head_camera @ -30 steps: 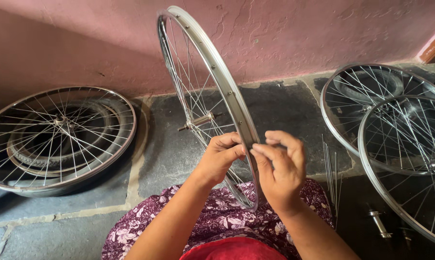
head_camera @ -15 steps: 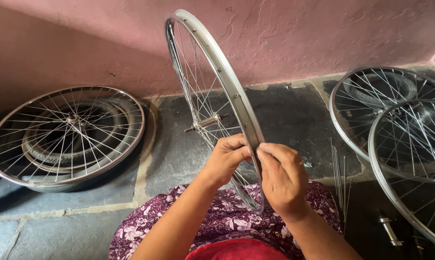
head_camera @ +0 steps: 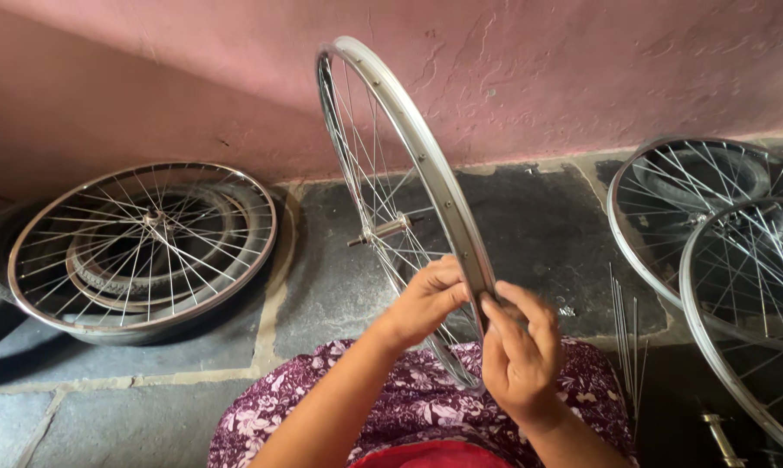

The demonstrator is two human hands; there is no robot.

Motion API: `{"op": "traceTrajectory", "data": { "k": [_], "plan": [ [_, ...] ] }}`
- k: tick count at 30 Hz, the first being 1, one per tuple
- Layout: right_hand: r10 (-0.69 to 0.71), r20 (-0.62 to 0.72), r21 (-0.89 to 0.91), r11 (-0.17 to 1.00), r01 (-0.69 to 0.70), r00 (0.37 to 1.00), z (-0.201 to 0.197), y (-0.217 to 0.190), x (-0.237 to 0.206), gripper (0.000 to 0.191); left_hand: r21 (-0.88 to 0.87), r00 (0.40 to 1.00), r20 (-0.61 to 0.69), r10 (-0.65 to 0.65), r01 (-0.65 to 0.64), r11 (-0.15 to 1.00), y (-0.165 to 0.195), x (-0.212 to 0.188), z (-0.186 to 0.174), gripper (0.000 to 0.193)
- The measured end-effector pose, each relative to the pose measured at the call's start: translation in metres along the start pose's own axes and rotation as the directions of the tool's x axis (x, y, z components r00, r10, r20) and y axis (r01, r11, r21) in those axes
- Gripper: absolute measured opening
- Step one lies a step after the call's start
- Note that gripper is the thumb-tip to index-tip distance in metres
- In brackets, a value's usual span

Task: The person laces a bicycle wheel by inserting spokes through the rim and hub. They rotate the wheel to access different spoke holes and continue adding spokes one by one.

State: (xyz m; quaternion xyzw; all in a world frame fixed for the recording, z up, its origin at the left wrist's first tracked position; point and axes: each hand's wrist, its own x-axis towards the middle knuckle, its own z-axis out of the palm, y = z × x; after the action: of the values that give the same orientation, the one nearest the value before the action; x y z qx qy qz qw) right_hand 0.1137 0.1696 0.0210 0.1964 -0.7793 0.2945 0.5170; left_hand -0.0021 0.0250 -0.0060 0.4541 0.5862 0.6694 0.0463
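Gripping upright wheel [head_camera: 409, 147] at rim — left hand [head_camera: 426, 299], right hand [head_camera: 520, 355] pinch it above lap. Axle horizontal. Four wheels total: one flat to its left [head_camera: 140, 247], two to its right [head_camera: 669, 217] [head_camera: 747, 321].

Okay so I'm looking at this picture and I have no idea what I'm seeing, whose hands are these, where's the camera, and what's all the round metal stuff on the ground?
The camera sits on a person's head and looks down, so the two bare hands are that person's own. There is no machine here.

The left hand and the right hand both grip the rim of a spoked bicycle wheel. It stands upright on edge over the person's lap, which is covered in purple flowered cloth. The wheel has a hub with an axle at its middle and carries no tyre.

The ground is a dark stone floor below a pink wall. At left, a finished wheel lies flat on top of tyres. At right, two more spoked wheels overlap. Beside them lie loose spokes.
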Motion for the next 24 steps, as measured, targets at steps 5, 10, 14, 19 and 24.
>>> {"op": "traceTrajectory", "data": {
  "k": [5, 10, 14, 19, 24],
  "plan": [
    [0.112, -0.075, 0.12, 0.987, -0.103, 0.991, 0.007, 0.028, -0.05, 0.036, -0.066, 0.999, 0.05, -0.016, 0.02, 0.998, 0.007, 0.001, -0.003, 0.021],
    [0.568, 0.075, 0.576, 0.646, -0.501, 0.82, 0.036, 0.099, -0.113, 0.045, -0.368, 0.979, 0.032, -0.199, 0.197, 0.909, 0.005, -0.009, -0.004, 0.021],
    [0.723, 0.22, 0.515, 0.484, -0.707, 0.655, 0.069, 0.134, -0.152, 0.048, -0.226, 0.994, 0.057, -0.097, 0.108, 0.968, 0.001, -0.008, -0.004, 0.015],
    [0.661, 0.381, 0.336, 0.553, -0.763, 0.647, 0.077, 0.136, -0.17, 0.044, -0.282, 0.984, 0.04, -0.173, 0.178, 0.943, 0.005, -0.007, -0.007, 0.014],
    [0.632, 0.334, 0.281, 0.641, -0.714, 0.699, 0.079, 0.139, -0.168, 0.041, -0.217, 0.989, 0.02, -0.147, 0.148, 0.965, 0.004, -0.009, -0.009, 0.017]
  ]
}}
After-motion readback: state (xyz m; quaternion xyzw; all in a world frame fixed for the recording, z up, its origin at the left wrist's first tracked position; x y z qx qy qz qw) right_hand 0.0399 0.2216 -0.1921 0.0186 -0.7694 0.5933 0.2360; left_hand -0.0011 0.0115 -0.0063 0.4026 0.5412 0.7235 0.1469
